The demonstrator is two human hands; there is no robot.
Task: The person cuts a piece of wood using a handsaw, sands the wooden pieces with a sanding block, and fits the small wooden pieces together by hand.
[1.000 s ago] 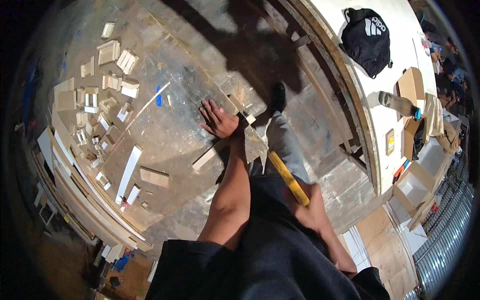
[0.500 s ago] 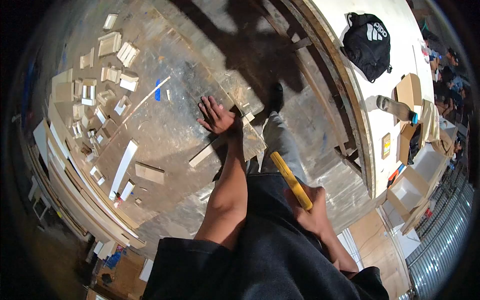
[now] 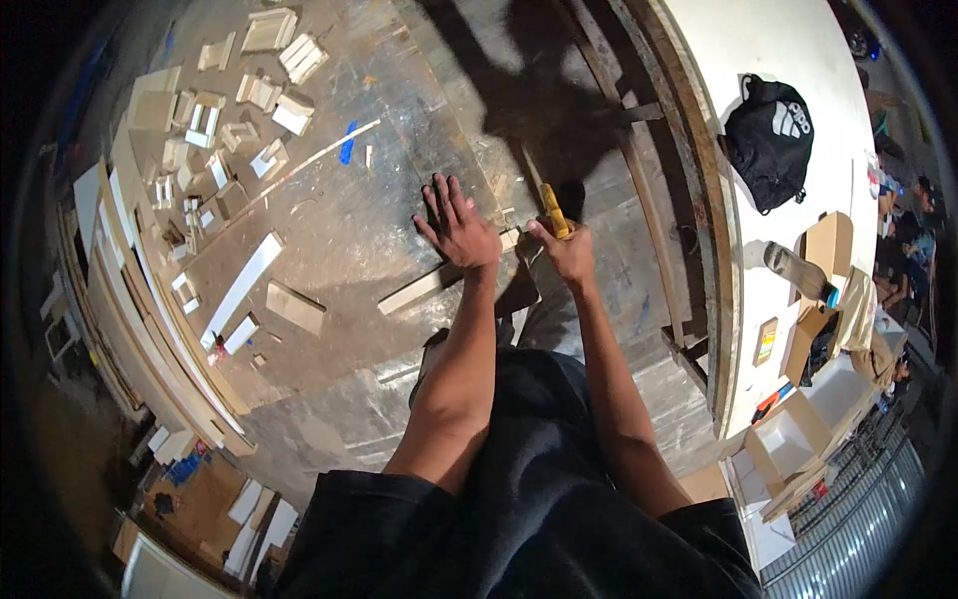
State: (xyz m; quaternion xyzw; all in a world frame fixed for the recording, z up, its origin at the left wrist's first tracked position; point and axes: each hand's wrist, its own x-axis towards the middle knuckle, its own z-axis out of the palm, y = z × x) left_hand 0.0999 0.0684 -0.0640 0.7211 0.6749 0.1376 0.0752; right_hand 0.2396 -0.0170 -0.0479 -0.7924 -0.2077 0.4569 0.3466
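My left hand (image 3: 463,232) lies with its fingers spread over a narrow wooden strip (image 3: 424,288), which rests on the worn work surface (image 3: 359,240). The strip's right end (image 3: 509,240) sticks out past my hand. Just right of that end, my right hand (image 3: 569,252) is closed round the yellow handle of what looks like a handsaw (image 3: 553,212). Its thin blade points away from me and is seen nearly edge-on. Whether the blade touches the strip, I cannot tell.
Several small wooden pieces and frames (image 3: 259,92) lie at the left, near a long white board (image 3: 242,287) and a short block (image 3: 295,306). A long thin stick (image 3: 309,165) lies beyond. On the white table (image 3: 743,250) at the right are a black bag (image 3: 768,145) and a bottle (image 3: 798,272).
My right hand has moved forward from near my lap to beside the strip's right end, turning the saw to point away from me. My left hand stays on the strip; the view has shifted.
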